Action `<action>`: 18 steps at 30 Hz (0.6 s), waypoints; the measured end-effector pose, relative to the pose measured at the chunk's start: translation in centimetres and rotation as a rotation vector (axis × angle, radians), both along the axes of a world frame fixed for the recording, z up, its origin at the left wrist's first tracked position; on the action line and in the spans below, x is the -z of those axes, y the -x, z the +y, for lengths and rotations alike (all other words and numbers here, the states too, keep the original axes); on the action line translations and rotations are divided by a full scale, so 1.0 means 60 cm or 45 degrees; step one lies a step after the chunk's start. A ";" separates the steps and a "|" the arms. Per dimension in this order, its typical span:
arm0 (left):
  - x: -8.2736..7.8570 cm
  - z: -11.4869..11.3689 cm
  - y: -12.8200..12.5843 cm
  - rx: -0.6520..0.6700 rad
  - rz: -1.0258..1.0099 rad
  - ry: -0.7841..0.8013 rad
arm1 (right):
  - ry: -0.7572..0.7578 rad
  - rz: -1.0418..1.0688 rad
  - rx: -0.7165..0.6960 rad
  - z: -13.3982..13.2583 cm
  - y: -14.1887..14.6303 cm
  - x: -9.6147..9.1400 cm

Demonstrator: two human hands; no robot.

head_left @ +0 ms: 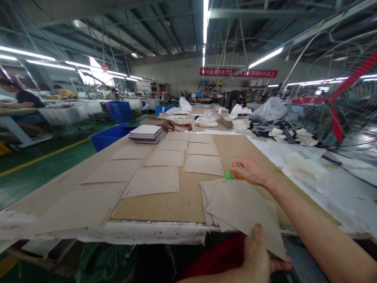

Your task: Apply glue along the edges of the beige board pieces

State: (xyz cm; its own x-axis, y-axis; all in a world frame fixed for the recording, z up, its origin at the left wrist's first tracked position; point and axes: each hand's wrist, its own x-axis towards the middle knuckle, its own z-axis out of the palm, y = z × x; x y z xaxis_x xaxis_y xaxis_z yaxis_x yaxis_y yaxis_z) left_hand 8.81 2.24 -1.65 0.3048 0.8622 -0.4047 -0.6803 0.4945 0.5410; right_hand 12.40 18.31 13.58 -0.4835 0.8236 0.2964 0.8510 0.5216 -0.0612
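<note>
My left hand (pixel 260 255) pinches the near corner of a tan sheet (pixel 244 208), thumb on top, lifting it off a small stack of like sheets (pixel 209 192) at the table's near edge. My right hand (pixel 250 171) is closed round a small orange-brown object (pixel 235 173) with a green piece (pixel 227 177) sticking out, resting just past the stack. Several tan sheets (pixel 153 181) lie spread in rows over the brown-paper-covered table (pixel 165 206).
A pile of grey boards (pixel 147 133) sits farther up the table, with bags and scraps (pixel 277 131) beyond. Blue bins (pixel 107 137) stand at the left. A fan with red blades (pixel 338 106) is at the right. People work at benches (pixel 23 104) at the far left.
</note>
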 end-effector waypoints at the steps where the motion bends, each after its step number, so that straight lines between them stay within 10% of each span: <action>1: 0.000 0.000 0.001 0.010 0.015 -0.026 | 0.003 -0.009 -0.007 -0.001 -0.001 -0.001; 18: -0.016 -0.004 0.011 0.009 0.093 -0.068 | 0.051 -0.162 -0.070 -0.007 -0.010 -0.028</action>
